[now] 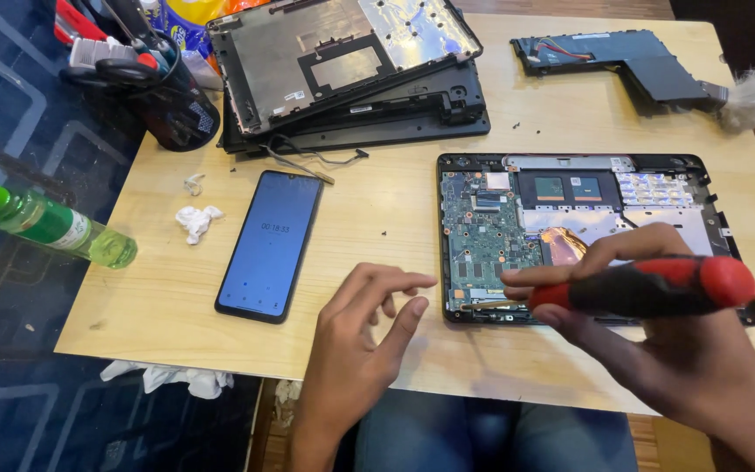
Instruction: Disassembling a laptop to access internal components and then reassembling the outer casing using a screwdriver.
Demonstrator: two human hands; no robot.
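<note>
An opened laptop base [709,188] lies on the wooden table [377,197], its green circuit board [487,236] exposed. My right hand [657,341] grips a red and black screwdriver [657,286], its tip resting at the laptop's near left corner. My left hand [364,328] hovers just left of that corner with fingers spread and holds nothing.
A smartphone [271,242] with a lit blue screen lies left of my left hand. Stacked laptop covers [342,65] sit at the back, a battery [613,57] and brush [749,96] at back right. A green bottle [45,223], crumpled tissue [196,220] and tool cup [172,100] stand left.
</note>
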